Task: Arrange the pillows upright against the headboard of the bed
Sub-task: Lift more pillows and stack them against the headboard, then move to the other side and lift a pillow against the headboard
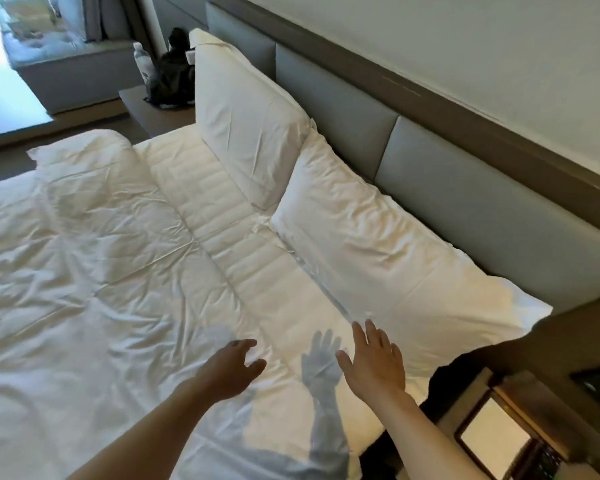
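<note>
The left hand (234, 367) reaches forward over the white bedding (84, 271), palm down, fingers loosely curled, gripping nothing. Further back, 2 pillows lean on the grey headboard (430, 168) — the far pillow (246, 133) upright, the near pillow (388, 258) tilted. The right hand (374, 365) hovers flat, fingers spread and empty, just beside the near pillow's lower edge.

- The far pillow (246, 133) hides the lower padded headboard (326, 98) behind it and part of the dark bag (170, 81) at upper left.
- The near pillow (378, 258) hides the headboard's base.
- The duvet (66, 271) is cut off at the left edge.
- Both forearms leave the bottom edge.
- The panel (596, 382) at lower right is too small to read.
</note>
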